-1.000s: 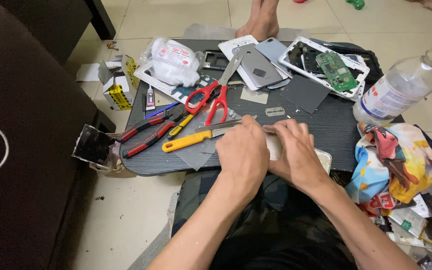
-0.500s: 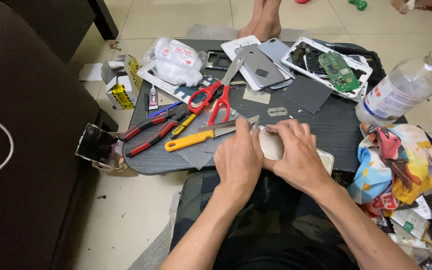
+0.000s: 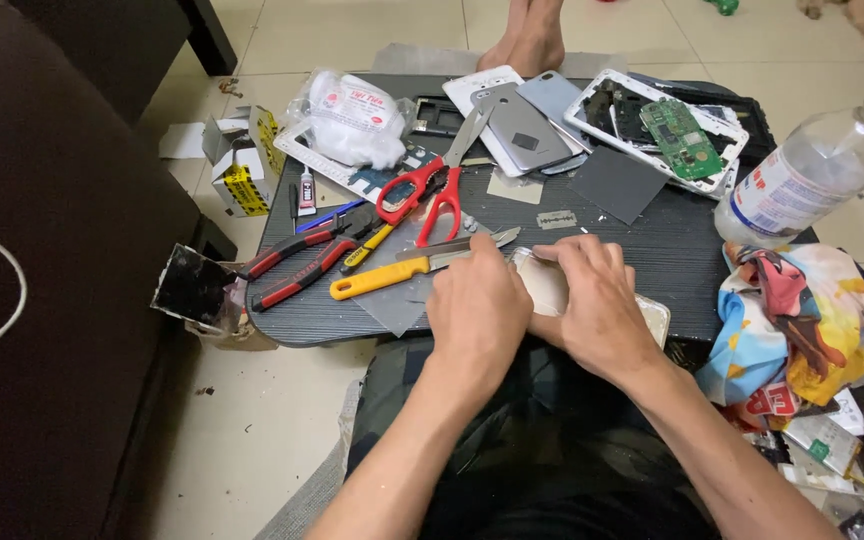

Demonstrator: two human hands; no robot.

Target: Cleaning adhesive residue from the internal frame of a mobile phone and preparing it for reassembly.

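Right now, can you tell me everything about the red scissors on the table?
The red scissors lie flat on the dark table, behind both hands, touched by neither. They have two shiny red loop handles, plastic by the look, pointing toward the person, and grey metal blades pointing away to the upper right. The handles are spread a little; the blades look nearly closed. The blade tips rest over a grey phone back. One handle lies beside the yellow-handled screwdriver.

Head view, steeply down, close
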